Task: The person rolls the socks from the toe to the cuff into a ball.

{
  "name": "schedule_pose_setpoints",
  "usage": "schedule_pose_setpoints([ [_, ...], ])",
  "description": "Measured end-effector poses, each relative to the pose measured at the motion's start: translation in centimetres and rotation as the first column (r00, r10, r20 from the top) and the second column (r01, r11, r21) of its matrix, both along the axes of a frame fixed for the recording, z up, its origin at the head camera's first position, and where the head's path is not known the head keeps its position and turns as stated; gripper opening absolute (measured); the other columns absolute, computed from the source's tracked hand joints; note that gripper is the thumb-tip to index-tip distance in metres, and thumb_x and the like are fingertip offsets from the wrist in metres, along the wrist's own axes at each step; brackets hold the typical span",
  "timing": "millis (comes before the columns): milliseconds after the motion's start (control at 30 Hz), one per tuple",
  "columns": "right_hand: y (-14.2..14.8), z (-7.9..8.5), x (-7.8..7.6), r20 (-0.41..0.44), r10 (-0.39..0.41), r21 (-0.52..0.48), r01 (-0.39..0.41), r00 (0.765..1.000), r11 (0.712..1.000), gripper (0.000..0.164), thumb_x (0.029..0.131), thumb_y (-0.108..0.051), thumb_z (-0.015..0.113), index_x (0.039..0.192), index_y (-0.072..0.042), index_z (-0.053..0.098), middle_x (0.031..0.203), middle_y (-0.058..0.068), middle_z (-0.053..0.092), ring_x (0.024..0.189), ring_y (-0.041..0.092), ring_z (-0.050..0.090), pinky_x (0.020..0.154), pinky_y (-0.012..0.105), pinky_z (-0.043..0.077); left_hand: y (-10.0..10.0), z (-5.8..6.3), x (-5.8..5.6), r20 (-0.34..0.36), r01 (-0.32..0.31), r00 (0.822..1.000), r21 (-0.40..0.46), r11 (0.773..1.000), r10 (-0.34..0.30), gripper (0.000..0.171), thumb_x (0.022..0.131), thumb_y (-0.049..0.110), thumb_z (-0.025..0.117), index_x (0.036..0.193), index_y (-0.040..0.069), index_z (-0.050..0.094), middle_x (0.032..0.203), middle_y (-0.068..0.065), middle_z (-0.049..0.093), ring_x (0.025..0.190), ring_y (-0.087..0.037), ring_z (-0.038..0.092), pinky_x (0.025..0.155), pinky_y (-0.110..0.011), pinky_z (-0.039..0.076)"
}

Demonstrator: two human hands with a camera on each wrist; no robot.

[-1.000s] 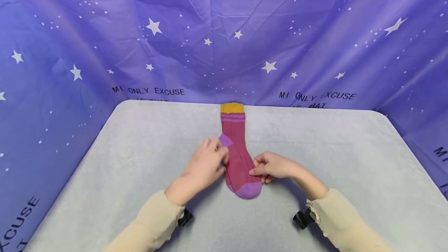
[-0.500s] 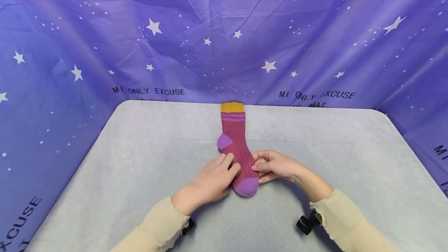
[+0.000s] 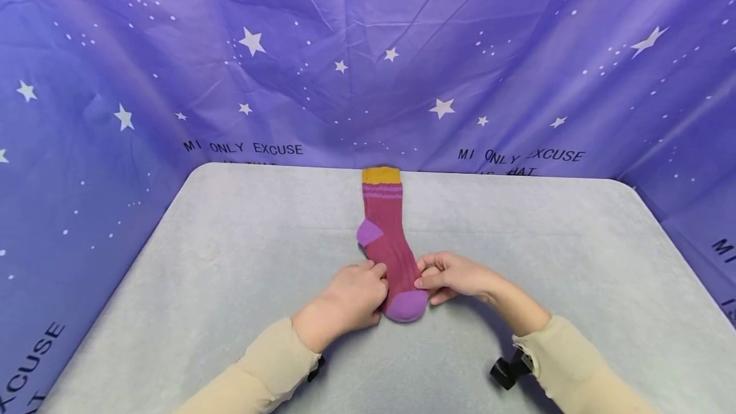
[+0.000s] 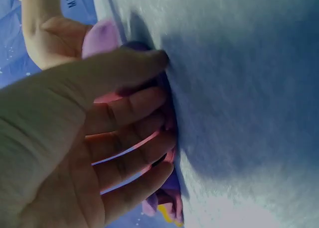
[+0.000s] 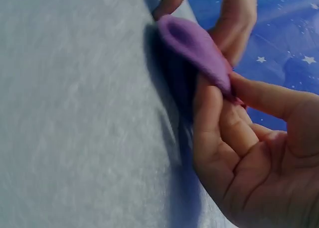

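Note:
A dark pink sock (image 3: 393,245) with a purple heel and toe and a yellow cuff lies lengthwise on the grey table, toe toward the person. My right hand (image 3: 457,276) pinches its right edge by the toe between thumb and fingers. In the right wrist view the purple toe (image 5: 192,44) stands raised off the table. Along the left edge of the foot, my left hand (image 3: 359,292) touches the fabric. Its fingers (image 4: 134,153) show loosely extended against the sock's side in the left wrist view. A darker purple layer (image 4: 137,45) shows beneath the raised toe.
The grey table (image 3: 259,222) extends on both sides of the sock, its far edge just behind the cuff. A purple star-printed curtain (image 3: 322,50) hangs behind and at the sides. A black wrist camera (image 3: 506,372) sits under the right sleeve.
My left hand has come down from the heel to the foot's left edge, uncovering the purple heel. A lower toe that poked out at the left no longer shows. The right hand keeps its pinch.

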State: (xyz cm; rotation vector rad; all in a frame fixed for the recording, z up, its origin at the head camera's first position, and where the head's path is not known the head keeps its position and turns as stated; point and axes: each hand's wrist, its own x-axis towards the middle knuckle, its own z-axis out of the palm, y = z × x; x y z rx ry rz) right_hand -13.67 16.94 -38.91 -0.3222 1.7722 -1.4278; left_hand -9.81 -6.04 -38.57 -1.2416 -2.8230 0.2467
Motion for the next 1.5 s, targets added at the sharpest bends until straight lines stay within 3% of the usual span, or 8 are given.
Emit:
schedule_pose_setpoints([
  [133,0.6,0.2,-0.3,0.11,-0.081,-0.109,0.093,0.991,0.99,0.003,0.097,-0.009,0.057,0.1,-0.01,0.056,0.08,-0.01,0.066,0.073,0.004,0.064,0.07,0.019,0.058,-0.1,0.0,0.4,-0.044,0.003,0.999,0.047,0.999,-0.001,0.025,0.075,0.035,0.083,0.089,0.018,0.071,0.089,0.004,0.064,0.082,-0.015,0.062,0.069,-0.028,0.054],
  [367,1.2,0.8,-0.7,0.352,-0.102,-0.375,0.24,0.93,0.896,0.024,0.105,-0.007,0.041,0.1,-0.017,0.062,0.089,-0.004,0.071,0.08,0.006,0.068,0.075,0.019,0.057,0.1,-0.5,-0.1,0.091,-0.057,0.995,0.11,0.992,0.047,0.036,0.078,0.035,0.083,0.106,0.019,0.067,0.106,0.005,0.067,0.101,-0.014,0.064,0.082,-0.029,0.057],
  [667,0.7,0.9,-0.3,0.439,-0.156,-0.456,0.369,0.885,0.81,0.03,0.107,-0.009,0.039,0.1,-0.016,0.067,0.096,-0.001,0.073,0.087,0.01,0.07,0.079,0.019,0.057,0.7,-0.5,0.6,-0.162,0.116,0.982,0.129,0.985,-0.095,0.002,0.086,0.027,0.072,0.085,0.029,0.072,0.084,0.013,0.069,0.076,-0.008,0.065,0.059,-0.023,0.053],
  [800,0.3,1.0,0.2,0.426,-0.173,-0.438,0.37,0.888,0.819,0.027,0.105,-0.006,0.041,0.1,-0.015,0.066,0.093,0.0,0.073,0.086,0.01,0.071,0.081,0.019,0.058,0.7,0.2,1.6,-0.154,0.16,0.98,0.211,0.964,-0.129,0.006,0.084,0.03,0.075,0.084,0.03,0.069,0.082,0.015,0.066,0.075,-0.005,0.064,0.063,-0.021,0.054],
  [1000,-0.3,0.9,1.1,0.285,-0.251,-0.245,0.324,0.925,0.914,0.004,0.1,-0.008,0.053,0.101,-0.012,0.055,0.081,-0.003,0.07,0.074,0.006,0.07,0.074,0.021,0.06,0.7,-0.2,3.6,-0.208,0.172,0.971,0.265,0.949,-0.117,0.01,0.085,0.031,0.075,0.079,0.028,0.068,0.078,0.016,0.064,0.07,-0.004,0.062,0.061,-0.019,0.053],
  [1133,-0.4,0.3,1.7,0.151,-0.279,-0.085,0.294,0.948,0.952,0.02,0.096,-0.01,0.061,0.109,-0.005,0.046,0.076,-0.005,0.066,0.066,0.005,0.067,0.068,0.022,0.06,0.4,-0.4,4.4,-0.17,0.158,0.979,0.277,0.948,-0.113,0.012,0.088,0.029,0.073,0.078,0.026,0.067,0.077,0.015,0.064,0.067,-0.003,0.062,0.058,-0.018,0.051],
  [1333,-0.3,-0.5,2.1,0.072,-0.221,0.004,0.222,0.973,0.975,0.032,0.095,-0.01,0.063,0.115,0.004,0.042,0.076,-0.002,0.069,0.063,0.005,0.067,0.062,0.022,0.059,-1.1,0.3,3.9,0.002,0.049,0.999,0.389,0.92,-0.053,0.02,0.08,0.026,0.081,0.087,0.023,0.062,0.087,0.012,0.06,0.08,-0.005,0.062,0.068,-0.019,0.053],
  [1500,-0.1,-0.5,2.5,0.044,-0.129,-0.012,0.13,0.991,0.991,0.032,0.094,-0.007,0.059,0.118,0.01,0.047,0.086,0.0,0.069,0.074,0.009,0.069,0.069,0.027,0.061,-1.4,-0.1,3.0,0.052,0.001,0.998,0.387,0.922,-0.023,0.043,0.076,0.025,0.086,0.107,0.02,0.057,0.102,0.007,0.053,0.095,-0.01,0.057,0.081,-0.024,0.054],
])
